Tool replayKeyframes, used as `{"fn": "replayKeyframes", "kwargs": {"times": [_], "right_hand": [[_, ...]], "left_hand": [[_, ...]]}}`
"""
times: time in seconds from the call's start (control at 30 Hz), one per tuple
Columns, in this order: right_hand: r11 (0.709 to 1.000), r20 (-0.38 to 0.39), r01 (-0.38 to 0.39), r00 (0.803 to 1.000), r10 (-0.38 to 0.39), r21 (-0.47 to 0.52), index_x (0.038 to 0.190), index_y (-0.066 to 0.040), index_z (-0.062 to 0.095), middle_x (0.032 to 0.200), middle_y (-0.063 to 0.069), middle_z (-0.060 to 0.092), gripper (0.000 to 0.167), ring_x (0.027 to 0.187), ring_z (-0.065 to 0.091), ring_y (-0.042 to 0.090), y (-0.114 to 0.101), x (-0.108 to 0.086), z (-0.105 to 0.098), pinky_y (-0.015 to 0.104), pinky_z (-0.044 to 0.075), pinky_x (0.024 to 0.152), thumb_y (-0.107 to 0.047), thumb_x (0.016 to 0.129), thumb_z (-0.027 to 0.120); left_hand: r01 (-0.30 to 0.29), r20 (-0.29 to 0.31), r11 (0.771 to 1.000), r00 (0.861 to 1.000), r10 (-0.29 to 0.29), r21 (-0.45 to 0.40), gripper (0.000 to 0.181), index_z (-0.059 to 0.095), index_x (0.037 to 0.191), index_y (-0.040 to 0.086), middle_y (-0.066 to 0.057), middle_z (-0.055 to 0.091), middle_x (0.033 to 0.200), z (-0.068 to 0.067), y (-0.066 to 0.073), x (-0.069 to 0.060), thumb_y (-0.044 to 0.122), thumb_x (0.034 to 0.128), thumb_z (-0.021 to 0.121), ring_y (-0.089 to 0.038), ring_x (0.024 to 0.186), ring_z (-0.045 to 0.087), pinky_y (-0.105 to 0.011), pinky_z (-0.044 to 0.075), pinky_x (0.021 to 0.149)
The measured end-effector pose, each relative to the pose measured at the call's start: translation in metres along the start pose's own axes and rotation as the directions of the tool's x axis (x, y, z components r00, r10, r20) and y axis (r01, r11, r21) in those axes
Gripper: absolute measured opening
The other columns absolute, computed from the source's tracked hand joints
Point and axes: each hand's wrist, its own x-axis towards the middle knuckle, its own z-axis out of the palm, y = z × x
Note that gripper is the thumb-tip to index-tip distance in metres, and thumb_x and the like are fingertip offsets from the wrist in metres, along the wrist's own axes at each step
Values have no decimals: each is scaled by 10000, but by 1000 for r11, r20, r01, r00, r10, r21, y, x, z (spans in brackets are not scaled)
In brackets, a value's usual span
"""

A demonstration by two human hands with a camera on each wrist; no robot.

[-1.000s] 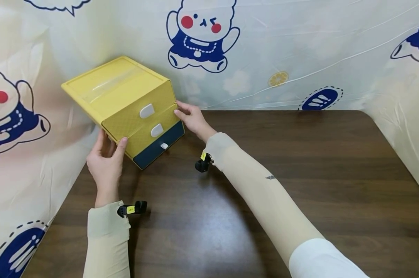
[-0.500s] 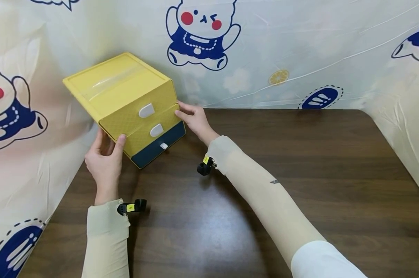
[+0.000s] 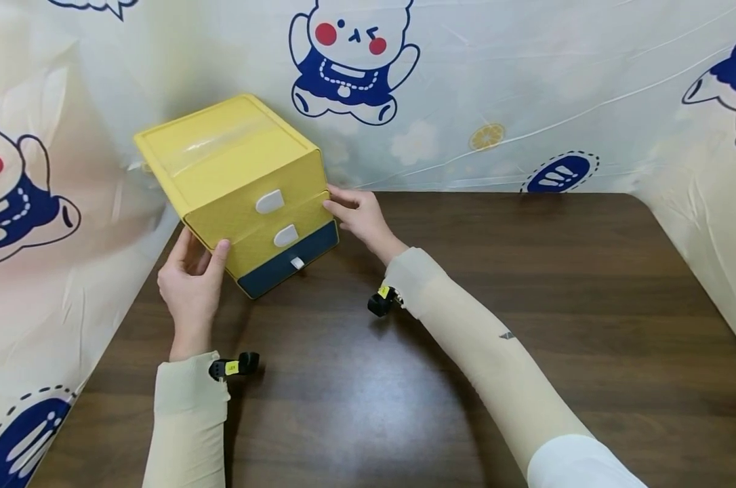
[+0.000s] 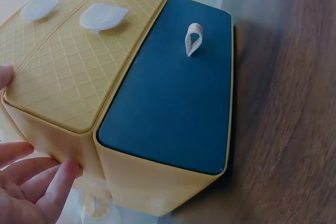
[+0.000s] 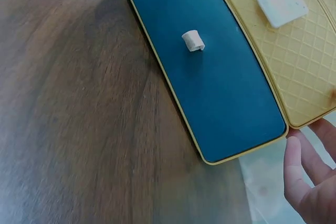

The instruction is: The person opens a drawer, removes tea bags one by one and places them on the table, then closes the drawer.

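A yellow box (image 3: 228, 152) with two textured yellow fronts and a dark teal drawer (image 3: 289, 261) below stands angled at the table's back left. White tabs sit on the yellow fronts, and a small pale loop (image 4: 193, 39) is on the teal one. My left hand (image 3: 191, 288) grips the box's left side, thumb at the front edge and fingers along the side wall. On the opposite side my right hand (image 3: 362, 217) holds the box by its right edge, thumb near the front; its other fingertips are partly hidden behind the box.
The dark wooden table (image 3: 526, 291) reaches back to a pale printed sheet (image 3: 453, 81) with cartoon figures, which also hangs along the left and right sides. Small black cameras are strapped to both wrists.
The box has shifted a little to the right. My right hand has moved rightward with it, while my left hand has shifted only slightly on its side.
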Motion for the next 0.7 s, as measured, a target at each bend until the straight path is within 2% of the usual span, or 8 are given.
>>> {"fn": "replayKeyframes", "kwargs": {"times": [0.13,0.37,0.5,0.6,0.7], "right_hand": [[1000,-3,23,1000,-23,0,1365,-136,606,1384,96,618,428,1163,655,257,2,-6,-9,527,575,909,-194,948,680],[996,0,86,996,-86,-20,1353,-79,605,1340,151,637,425,1122,675,297,4,-20,-26,548,564,908,-150,942,682],[995,-18,98,995,-98,-36,1352,-64,602,1346,160,630,423,1120,675,307,6,-31,-38,571,557,901,-138,942,678],[992,-38,111,993,-114,-64,1346,-70,610,1341,150,635,417,1103,685,289,7,-39,-47,520,591,861,-146,942,680],[985,-66,141,987,-148,-101,1332,-80,626,1317,142,652,406,1059,700,270,9,-48,-55,383,626,774,-165,939,686]], "left_hand": [[-36,26,999,999,37,-4,592,579,1395,259,-29,609,1404,3,1,-3,291,845,793,-107,1255,598,-298,522,1015],[-73,28,997,997,74,-26,562,604,1364,210,-26,628,1379,13,3,-12,271,841,799,-116,1255,605,-304,537,1001],[-88,51,996,995,89,-21,545,599,1341,184,-27,642,1359,20,6,-19,288,843,796,-111,1235,621,-283,545,981],[-102,79,995,992,102,-14,548,588,1347,169,-21,644,1357,25,8,-24,291,852,787,-121,1233,624,-290,544,980],[-108,105,994,989,109,-15,551,581,1357,160,-23,644,1357,29,10,-29,284,859,781,-145,1236,625,-311,542,983]]}}
